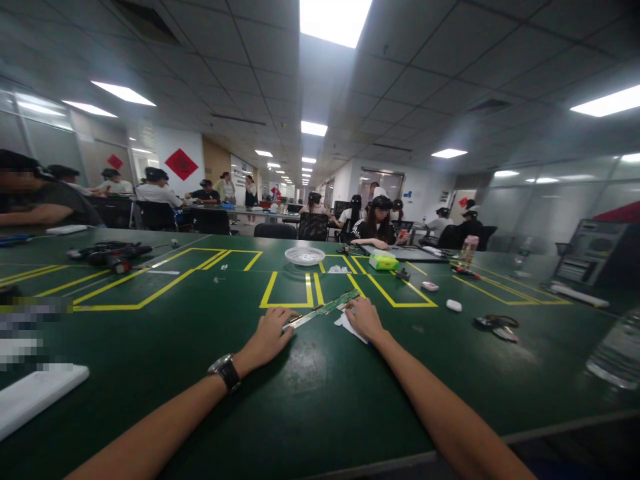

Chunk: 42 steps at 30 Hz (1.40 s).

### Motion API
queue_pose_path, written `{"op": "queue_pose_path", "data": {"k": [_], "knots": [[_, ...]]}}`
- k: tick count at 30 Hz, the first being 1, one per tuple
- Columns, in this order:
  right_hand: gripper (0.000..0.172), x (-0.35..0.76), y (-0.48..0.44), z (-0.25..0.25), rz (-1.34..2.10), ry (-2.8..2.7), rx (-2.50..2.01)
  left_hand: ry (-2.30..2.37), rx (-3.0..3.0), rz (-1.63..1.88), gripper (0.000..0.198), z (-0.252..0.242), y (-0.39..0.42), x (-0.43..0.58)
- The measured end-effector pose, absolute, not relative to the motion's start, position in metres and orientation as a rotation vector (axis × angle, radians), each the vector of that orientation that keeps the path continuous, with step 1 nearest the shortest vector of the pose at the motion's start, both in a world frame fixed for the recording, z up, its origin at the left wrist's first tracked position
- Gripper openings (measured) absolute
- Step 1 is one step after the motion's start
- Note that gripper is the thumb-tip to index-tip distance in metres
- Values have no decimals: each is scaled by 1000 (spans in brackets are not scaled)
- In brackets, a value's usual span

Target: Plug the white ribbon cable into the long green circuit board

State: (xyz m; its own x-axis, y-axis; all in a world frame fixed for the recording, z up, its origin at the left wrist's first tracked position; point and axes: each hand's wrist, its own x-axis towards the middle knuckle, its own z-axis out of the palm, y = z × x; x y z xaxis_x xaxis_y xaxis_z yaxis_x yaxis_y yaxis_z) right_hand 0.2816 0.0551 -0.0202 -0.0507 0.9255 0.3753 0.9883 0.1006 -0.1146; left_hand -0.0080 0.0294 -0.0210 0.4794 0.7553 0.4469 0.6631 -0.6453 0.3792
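Note:
A long, narrow circuit board [327, 307], green with a silvery strip at its left end, lies slantwise between my hands above the green table. My left hand [267, 335], a watch on its wrist, has its fingers closed on the board's left end. Curled near the right part of the board is my right hand [365, 318]. A crumpled white tissue [351, 327] pokes out from under its fingers, which partly hide it. Whether those fingertips also press on the board I cannot make out.
Beyond the board stand a clear round bowl [305, 256] and a green tissue pack [383, 261]. A white case [454, 305] and a dark cable [497, 327] lie rightward, near a large clear bottle [617, 350]. Black tools [113, 255] lie far left. Across the table sits a person [377, 223].

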Motion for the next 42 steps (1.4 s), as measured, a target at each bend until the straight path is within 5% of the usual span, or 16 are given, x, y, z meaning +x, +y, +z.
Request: {"op": "queue_pose_path", "data": {"k": [42], "knots": [[25, 277, 54, -13, -242, -2064, -1886, 1170, 2645, 668, 30, -16, 21, -7]]}}
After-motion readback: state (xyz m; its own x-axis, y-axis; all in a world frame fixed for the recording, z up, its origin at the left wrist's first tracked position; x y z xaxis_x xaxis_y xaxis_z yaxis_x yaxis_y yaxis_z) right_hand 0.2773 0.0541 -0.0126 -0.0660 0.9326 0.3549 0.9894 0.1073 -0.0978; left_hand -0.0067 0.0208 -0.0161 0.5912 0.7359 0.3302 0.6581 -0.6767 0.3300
